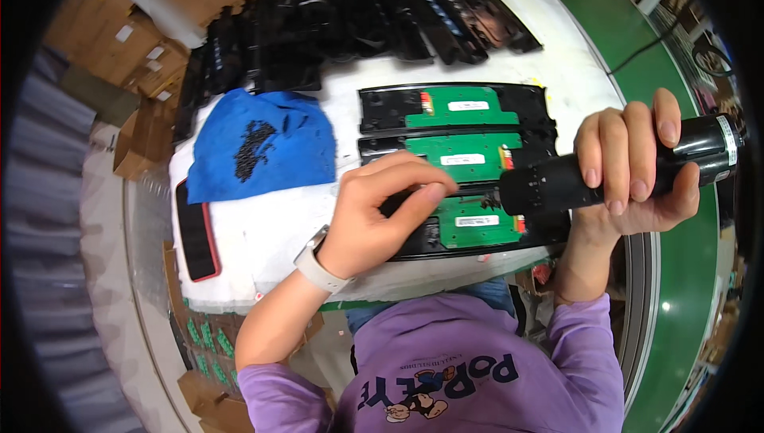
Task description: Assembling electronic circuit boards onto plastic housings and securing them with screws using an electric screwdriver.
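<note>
My right hand [633,158] is wrapped around a black electric screwdriver [549,188], held level with its bit pointing left. Small dark pieces, apparently screws, cling around the bit [491,200]. At the bit's far end, the thumb and forefinger of my left hand [390,206] are pinched together; whatever lies between them is too small to make out. Beneath both hands are three black plastic panels, each bearing a green circuit board: the far board [454,107], the middle board [477,157] and the near board [475,224], which the screwdriver partly covers.
A blue cloth [298,146] with a heap of small black screws [253,150] lies left on the white tabletop [247,234]. Beside it is a phone in a red case [197,234]. Several black plastic panels [342,15] are piled along the back. Cardboard boxes [95,27] stand behind left.
</note>
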`<state>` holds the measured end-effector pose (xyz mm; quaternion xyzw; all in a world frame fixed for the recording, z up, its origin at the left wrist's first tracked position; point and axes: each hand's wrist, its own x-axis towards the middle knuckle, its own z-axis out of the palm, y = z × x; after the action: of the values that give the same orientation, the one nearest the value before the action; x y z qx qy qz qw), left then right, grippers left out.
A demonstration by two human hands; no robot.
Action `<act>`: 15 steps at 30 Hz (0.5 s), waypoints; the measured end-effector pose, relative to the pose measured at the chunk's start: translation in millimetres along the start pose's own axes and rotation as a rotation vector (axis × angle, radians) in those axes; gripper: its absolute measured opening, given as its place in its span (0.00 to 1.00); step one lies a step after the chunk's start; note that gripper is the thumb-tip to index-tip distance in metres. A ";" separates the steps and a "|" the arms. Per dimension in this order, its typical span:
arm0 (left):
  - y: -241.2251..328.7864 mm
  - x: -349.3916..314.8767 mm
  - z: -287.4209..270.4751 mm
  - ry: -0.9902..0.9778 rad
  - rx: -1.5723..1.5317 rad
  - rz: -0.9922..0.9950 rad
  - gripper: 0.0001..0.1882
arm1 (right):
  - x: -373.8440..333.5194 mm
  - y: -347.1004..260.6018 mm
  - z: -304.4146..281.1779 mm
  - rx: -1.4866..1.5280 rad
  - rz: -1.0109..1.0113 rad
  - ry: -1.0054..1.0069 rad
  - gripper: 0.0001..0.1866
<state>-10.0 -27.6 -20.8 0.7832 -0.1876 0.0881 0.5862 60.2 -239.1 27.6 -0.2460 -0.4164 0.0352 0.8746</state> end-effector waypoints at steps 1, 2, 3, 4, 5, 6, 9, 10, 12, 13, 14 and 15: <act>0.5 -0.5 -0.3 0.002 -0.001 0.021 0.05 | 0.5 3.0 -3.9 0.026 0.001 -0.013 0.14; 0.8 -1.8 -0.2 -0.007 -0.002 0.038 0.05 | 0.5 6.7 -9.1 0.051 0.061 -0.130 0.16; 2.6 -2.3 0.6 -0.057 -0.006 0.050 0.06 | 1.3 9.8 -9.7 0.063 0.116 -0.242 0.17; 3.9 -3.8 3.6 -0.090 -0.017 0.026 0.06 | -1.3 12.1 -2.5 0.047 0.153 -0.175 0.17; 4.1 -5.8 4.7 -0.121 -0.029 0.000 0.07 | -2.1 15.6 0.5 0.024 0.166 -0.177 0.17; 2.5 -6.2 3.7 -0.182 -0.015 -0.045 0.08 | -3.2 16.1 2.1 0.018 0.172 -0.165 0.17; -2.4 -5.2 -3.0 -0.273 -0.091 -0.004 0.09 | -3.4 16.5 2.2 0.035 0.172 -0.148 0.17; -4.2 -6.7 -1.1 -0.239 -0.126 0.033 0.11 | -3.0 16.4 1.8 0.055 0.165 -0.137 0.17; -1.8 -7.9 -3.5 -0.210 -0.053 0.102 0.10 | -2.5 17.0 1.8 0.055 0.154 -0.111 0.16; -1.0 -8.5 -4.8 -0.187 0.017 0.170 0.09 | -2.8 16.6 1.6 0.052 0.141 -0.080 0.16; -2.2 -8.8 -10.6 -0.098 0.228 0.225 0.08 | -2.5 15.6 0.0 0.042 0.141 -0.091 0.16; -7.1 -6.0 -20.9 -0.016 0.433 0.282 0.07 | -2.4 13.6 -2.0 0.037 0.139 -0.086 0.16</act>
<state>-11.0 -4.9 -23.0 0.8571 -0.2765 0.2008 0.3854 62.1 -228.6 18.6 -0.2565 -0.4347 0.1140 0.8557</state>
